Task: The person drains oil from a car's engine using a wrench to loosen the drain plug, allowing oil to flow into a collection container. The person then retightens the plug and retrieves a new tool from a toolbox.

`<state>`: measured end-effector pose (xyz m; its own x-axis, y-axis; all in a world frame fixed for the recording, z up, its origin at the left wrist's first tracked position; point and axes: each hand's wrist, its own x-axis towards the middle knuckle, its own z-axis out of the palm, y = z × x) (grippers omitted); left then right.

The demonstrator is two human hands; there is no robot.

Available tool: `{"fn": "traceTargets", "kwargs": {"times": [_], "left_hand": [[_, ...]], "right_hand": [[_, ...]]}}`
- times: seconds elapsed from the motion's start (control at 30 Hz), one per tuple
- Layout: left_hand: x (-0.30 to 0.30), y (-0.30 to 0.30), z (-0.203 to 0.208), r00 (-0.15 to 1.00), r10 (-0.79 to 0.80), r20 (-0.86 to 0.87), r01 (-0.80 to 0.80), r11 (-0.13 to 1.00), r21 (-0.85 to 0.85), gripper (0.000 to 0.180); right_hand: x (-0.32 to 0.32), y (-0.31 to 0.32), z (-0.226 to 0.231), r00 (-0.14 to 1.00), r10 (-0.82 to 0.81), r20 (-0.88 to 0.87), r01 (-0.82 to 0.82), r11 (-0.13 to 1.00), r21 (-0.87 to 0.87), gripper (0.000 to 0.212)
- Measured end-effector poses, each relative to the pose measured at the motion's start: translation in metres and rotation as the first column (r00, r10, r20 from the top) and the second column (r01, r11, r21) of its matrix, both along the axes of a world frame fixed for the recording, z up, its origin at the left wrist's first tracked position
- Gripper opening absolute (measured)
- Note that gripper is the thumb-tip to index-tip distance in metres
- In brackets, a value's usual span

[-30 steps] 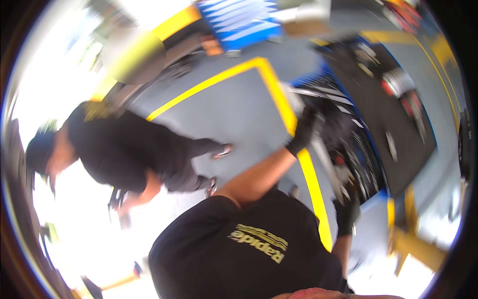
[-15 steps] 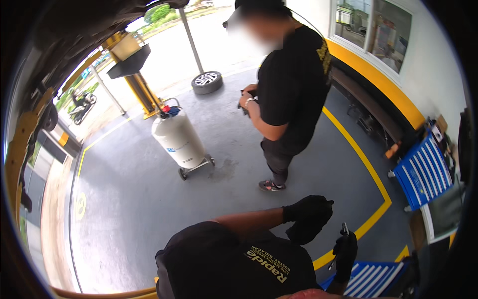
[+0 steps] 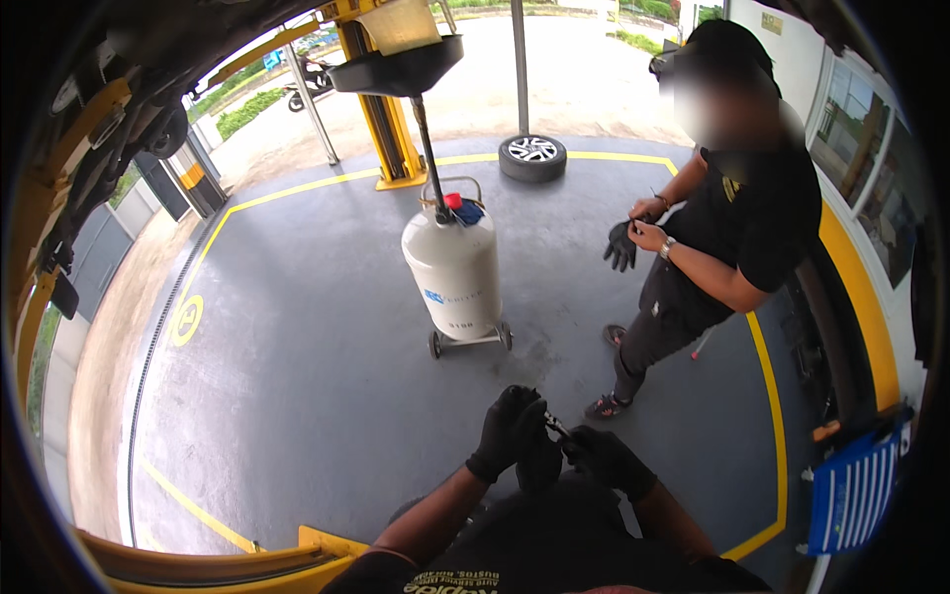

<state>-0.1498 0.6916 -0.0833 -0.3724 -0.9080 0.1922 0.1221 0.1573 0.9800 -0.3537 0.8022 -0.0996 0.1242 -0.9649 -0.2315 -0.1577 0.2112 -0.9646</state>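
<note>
Both my hands wear black gloves and are close together in front of my body. My left hand (image 3: 508, 433) is closed on a dark, limp bundle that looks like a black cloth (image 3: 539, 463), which hangs below the fingers. My right hand (image 3: 608, 458) is closed around a slim metal hand tool (image 3: 557, 426). The tool's shiny end points up and left, right beside my left fingers; whether it touches them I cannot tell. The exact kind of tool is too small to make out.
A white wheeled oil drainer (image 3: 450, 277) with a black funnel (image 3: 396, 67) stands ahead. Behind it are a yellow lift post (image 3: 381, 119) and a wheel (image 3: 532, 158). At right a co-worker (image 3: 732, 228) handles a black glove (image 3: 620, 246). A blue tool cart (image 3: 856, 495) stands lower right.
My view has turned left. My hands have come together, bringing the metal tool beside my left hand. The co-worker now shows a black glove dangling from the hands.
</note>
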Motion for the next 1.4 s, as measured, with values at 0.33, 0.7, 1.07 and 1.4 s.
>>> {"fn": "traceTargets", "kwargs": {"times": [0.33,0.7,1.07,1.4], "left_hand": [[0.116,-0.235,-0.056,0.939,0.257,0.228,-0.270,0.963,0.023,0.031],[0.227,-0.570,0.107,0.996,0.075,-0.042,-0.078,0.993,-0.086,0.041],[0.271,-0.799,0.378,0.974,0.032,0.225,0.181,0.490,-0.852,0.024],[0.158,-0.867,0.586,0.780,-0.625,-0.012,0.290,0.379,-0.879,0.037]], "right_hand": [[0.086,-0.297,-0.061,0.892,0.320,-0.320,-0.447,0.736,-0.508,0.020],[0.207,-0.651,0.032,0.641,0.587,0.494,-0.656,0.754,-0.045,0.037],[0.312,-0.818,0.254,0.983,-0.154,-0.103,-0.013,0.499,-0.867,0.030],[0.263,-0.845,0.442,0.264,-0.946,0.191,-0.414,-0.289,-0.863,0.046]]}}
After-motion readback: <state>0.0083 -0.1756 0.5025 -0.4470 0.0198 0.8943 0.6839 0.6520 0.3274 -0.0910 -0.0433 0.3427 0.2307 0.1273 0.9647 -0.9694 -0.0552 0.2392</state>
